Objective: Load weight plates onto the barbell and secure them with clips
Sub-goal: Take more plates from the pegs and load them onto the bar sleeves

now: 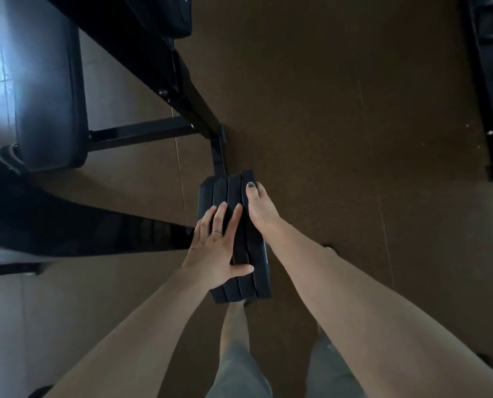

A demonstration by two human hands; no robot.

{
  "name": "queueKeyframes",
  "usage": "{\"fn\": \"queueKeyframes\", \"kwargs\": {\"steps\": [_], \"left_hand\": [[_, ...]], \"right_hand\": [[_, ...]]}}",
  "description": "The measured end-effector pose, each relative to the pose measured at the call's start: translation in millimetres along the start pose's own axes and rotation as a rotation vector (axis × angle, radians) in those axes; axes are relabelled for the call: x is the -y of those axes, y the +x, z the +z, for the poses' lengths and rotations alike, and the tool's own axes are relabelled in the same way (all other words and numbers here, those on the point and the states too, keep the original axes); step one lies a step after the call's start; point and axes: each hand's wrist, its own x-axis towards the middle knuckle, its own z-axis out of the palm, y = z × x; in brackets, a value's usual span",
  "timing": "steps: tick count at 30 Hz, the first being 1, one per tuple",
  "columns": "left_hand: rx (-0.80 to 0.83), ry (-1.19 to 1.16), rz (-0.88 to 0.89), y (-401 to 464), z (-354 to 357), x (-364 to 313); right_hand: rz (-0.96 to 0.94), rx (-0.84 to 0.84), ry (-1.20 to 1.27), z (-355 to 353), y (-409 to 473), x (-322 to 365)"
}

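Weight plates [233,196]: four dark plates are seen edge-on, packed side by side in one upright stack, standing over the brown floor [340,110] just in front of the person's legs.
Position of the stack: it is placed at the end of a black frame bar [208,113], whose short post meets the far end of the stack.
Left hand [213,248]: it is laid flat on the top edges of the left plates; the fingers are straight and spread, the thumb is stretched across the near part of the stack. A ring is worn on one finger. Its grip is not closed; the plates are only pressed.
Right hand [261,214]: it is wrapped over the rightmost plate, the thumb lies along the top edge and the fingers are hidden down the right face. The outer plate is gripped.
Bench [50,90]: a black padded bench is seen at the upper left, beside the frame.
Barbell: it cannot be told from this view.
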Motion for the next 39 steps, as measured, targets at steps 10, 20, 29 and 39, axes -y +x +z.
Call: {"fn": "queueKeyframes", "kwargs": {"steps": [10,20,29,39], "left_hand": [[-0.019,-0.072,-0.064,-2.5,-13.8,2.6],[-0.011,-0.089,-0.054,-10.1,-16.2,-8.0],[-0.029,-0.079,-0.056,-6.1,-13.8,0.2],[-0.051,-0.063,-0.046,-8.1,-4.4,-0.6]], "right_hand": [[-0.122,0.044,0.059,-0.2,-66.1,-58.9],[0.054,-0.016,-0.04,-20.1,-41.2,17.5],[0.072,-0.062,-0.211,-0.5,-22.9,10.9],[0.242,-0.088,-0.092,-26.0,-30.7,-12.5]]}}
